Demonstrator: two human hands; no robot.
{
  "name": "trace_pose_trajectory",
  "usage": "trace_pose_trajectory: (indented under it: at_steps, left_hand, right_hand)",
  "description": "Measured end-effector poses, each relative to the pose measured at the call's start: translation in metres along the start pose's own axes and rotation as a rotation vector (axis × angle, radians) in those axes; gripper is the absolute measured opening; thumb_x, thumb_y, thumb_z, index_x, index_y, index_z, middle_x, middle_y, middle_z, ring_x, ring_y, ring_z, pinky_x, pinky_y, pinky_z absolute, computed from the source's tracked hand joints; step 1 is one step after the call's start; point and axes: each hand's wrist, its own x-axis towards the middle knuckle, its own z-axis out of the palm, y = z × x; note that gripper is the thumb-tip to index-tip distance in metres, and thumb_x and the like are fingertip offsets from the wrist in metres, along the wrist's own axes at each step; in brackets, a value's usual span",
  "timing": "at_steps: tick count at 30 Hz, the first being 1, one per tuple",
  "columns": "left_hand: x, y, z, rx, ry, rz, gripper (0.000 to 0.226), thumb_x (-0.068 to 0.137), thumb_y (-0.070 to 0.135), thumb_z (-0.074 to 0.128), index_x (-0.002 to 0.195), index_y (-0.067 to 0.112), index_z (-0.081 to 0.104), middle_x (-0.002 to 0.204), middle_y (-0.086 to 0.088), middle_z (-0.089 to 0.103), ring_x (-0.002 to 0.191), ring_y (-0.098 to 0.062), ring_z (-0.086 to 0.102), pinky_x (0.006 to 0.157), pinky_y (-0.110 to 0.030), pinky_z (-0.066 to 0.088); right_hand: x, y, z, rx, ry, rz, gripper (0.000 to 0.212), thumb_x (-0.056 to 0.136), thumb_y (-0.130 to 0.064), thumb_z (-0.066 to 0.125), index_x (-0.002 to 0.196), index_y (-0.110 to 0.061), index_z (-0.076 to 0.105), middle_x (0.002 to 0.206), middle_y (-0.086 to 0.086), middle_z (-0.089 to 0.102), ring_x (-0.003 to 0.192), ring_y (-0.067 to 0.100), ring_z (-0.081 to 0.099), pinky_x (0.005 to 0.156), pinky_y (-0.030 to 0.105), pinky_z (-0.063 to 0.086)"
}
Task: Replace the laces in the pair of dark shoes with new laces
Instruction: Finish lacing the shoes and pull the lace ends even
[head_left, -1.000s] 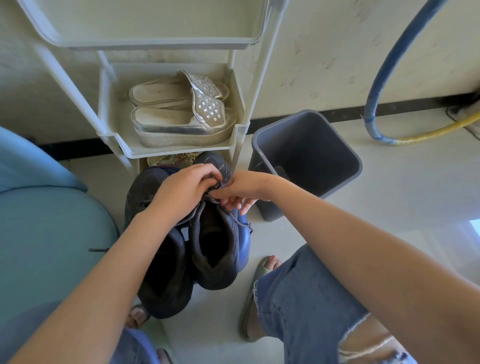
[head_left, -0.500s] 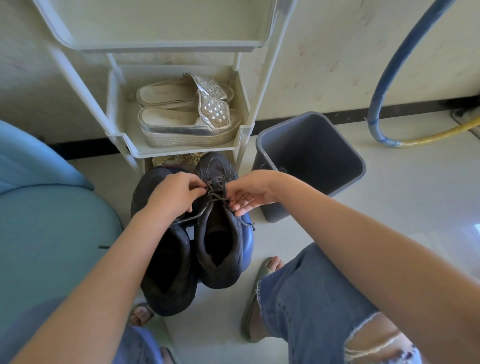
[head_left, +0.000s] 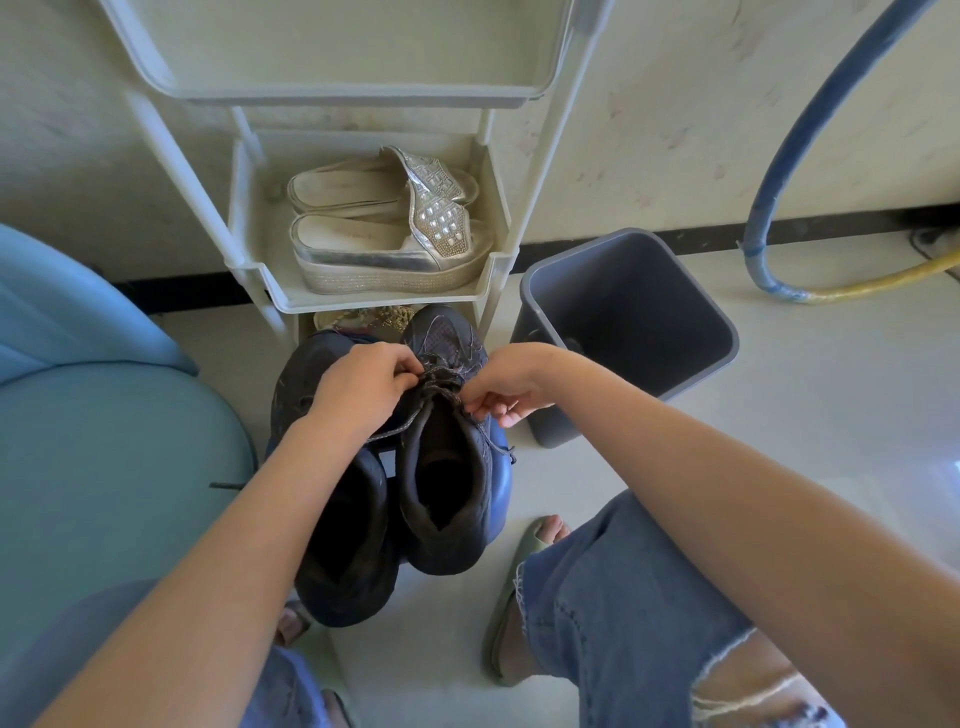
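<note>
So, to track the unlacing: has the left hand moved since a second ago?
Yes. The left hand, pinching the dark shoelace, has drawn left, away from the grey plastic waste bin and the right hand.

Lace (head_left: 435, 378) of the right dark shoe (head_left: 448, 467) pinched by left hand (head_left: 363, 387) and right hand (head_left: 511, 387), beside the left shoe (head_left: 343, 519)

Two shoes (head_left: 447, 499) side by side before the rack (head_left: 551, 156), sandals (head_left: 384, 254) on its shelf (head_left: 374, 304), bin (head_left: 649, 312) to the right
</note>
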Motion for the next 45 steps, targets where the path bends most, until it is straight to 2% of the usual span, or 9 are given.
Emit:
trace_pose_trajectory:
  at_steps: [6, 10, 14, 19, 25, 29, 34, 38, 45]
  left_hand:
    - [-0.003, 0.002, -0.001, 0.028, -0.019, -0.005, 0.017, 0.092, 0.024, 0.059, 0.106, 0.026, 0.068, 0.103, 0.003, 0.070, 0.075, -0.022, 0.059, 0.081, -0.036, 0.051]
    - [-0.004, 0.003, -0.004, 0.021, -0.039, -0.009, 0.019, 0.093, 0.024, 0.057, 0.109, 0.023, 0.068, 0.098, 0.001, 0.070, 0.071, -0.018, 0.057, 0.079, -0.034, 0.051]
    - [-0.006, 0.003, -0.005, -0.002, -0.097, -0.024, 0.019, 0.092, 0.025, 0.057, 0.109, 0.024, 0.067, 0.076, 0.007, 0.062, 0.059, -0.013, 0.056, 0.073, -0.030, 0.049]
    - [-0.008, 0.005, -0.008, -0.005, -0.104, -0.042, 0.020, 0.093, 0.024, 0.056, 0.109, 0.025, 0.067, 0.063, 0.011, 0.055, 0.058, -0.012, 0.060, 0.068, -0.027, 0.047]
    - [-0.017, 0.007, -0.014, 0.027, -0.157, -0.051, 0.018, 0.094, 0.025, 0.053, 0.101, 0.022, 0.069, 0.094, -0.002, 0.069, 0.083, -0.020, 0.062, 0.082, -0.035, 0.051]
    - [-0.021, 0.006, -0.022, 0.014, -0.213, -0.072, 0.027, 0.091, 0.039, 0.057, 0.081, 0.018, 0.070, 0.085, -0.001, 0.071, 0.085, -0.019, 0.063, 0.080, -0.036, 0.050]
    - [-0.027, 0.007, -0.026, 0.047, -0.320, -0.072, 0.022, 0.081, 0.034, 0.071, 0.091, 0.014, 0.074, 0.090, 0.001, 0.073, 0.092, -0.016, 0.065, 0.083, -0.030, 0.049]
    - [-0.030, 0.010, -0.034, 0.064, -0.235, -0.073, 0.008, 0.086, 0.029, 0.067, 0.084, 0.022, 0.070, 0.094, 0.001, 0.070, 0.089, -0.018, 0.064, 0.077, -0.030, 0.049]
    - [-0.042, 0.023, -0.042, 0.075, -0.088, -0.061, 0.011, 0.089, 0.027, 0.064, 0.087, 0.020, 0.072, 0.090, -0.003, 0.069, 0.083, -0.023, 0.063, 0.071, -0.031, 0.048]
  right_hand:
    - [0.001, 0.002, -0.002, 0.026, -0.033, 0.081, 0.034, 0.095, -0.031, 0.059, 0.070, -0.008, 0.053, 0.060, 0.001, 0.048, 0.035, 0.006, 0.033, 0.039, 0.013, 0.033]
    - [0.004, 0.002, 0.000, 0.028, -0.044, 0.071, 0.025, 0.096, -0.009, 0.052, 0.071, -0.006, 0.052, 0.059, 0.002, 0.048, 0.036, 0.005, 0.031, 0.038, 0.012, 0.029]
    - [-0.001, 0.002, -0.007, -0.011, 0.015, -0.011, 0.018, 0.089, -0.005, 0.059, 0.072, -0.005, 0.057, 0.055, 0.002, 0.056, 0.044, 0.008, 0.036, 0.040, 0.014, 0.034]
    - [-0.011, 0.001, -0.006, -0.143, 0.227, -0.276, 0.017, 0.078, -0.013, 0.063, 0.062, -0.012, 0.057, 0.060, 0.002, 0.053, 0.047, 0.012, 0.038, 0.038, 0.015, 0.034]
    - [-0.017, 0.008, -0.011, 0.049, 0.026, -0.238, 0.016, 0.088, -0.014, 0.059, 0.073, -0.009, 0.059, 0.052, -0.006, 0.054, 0.047, 0.011, 0.031, 0.042, 0.018, 0.030]
    - [-0.023, 0.010, -0.013, 0.150, -0.086, -0.200, 0.021, 0.092, -0.014, 0.055, 0.072, -0.011, 0.055, 0.053, -0.005, 0.051, 0.045, 0.007, 0.031, 0.045, 0.017, 0.028]
    - [-0.026, 0.001, -0.011, 0.309, 0.005, -0.244, 0.021, 0.092, -0.019, 0.058, 0.072, -0.012, 0.058, 0.061, -0.001, 0.053, 0.048, 0.010, 0.038, 0.049, 0.020, 0.035]
    - [-0.023, 0.011, -0.004, 0.137, 0.197, -0.200, 0.025, 0.096, -0.024, 0.053, 0.079, -0.006, 0.058, 0.063, 0.004, 0.053, 0.050, 0.014, 0.045, 0.049, 0.022, 0.047]
    - [-0.025, 0.016, 0.007, -0.325, 0.117, -0.217, 0.025, 0.098, -0.014, 0.044, 0.111, -0.002, 0.062, 0.099, 0.007, 0.062, 0.080, 0.012, 0.058, 0.077, 0.024, 0.051]
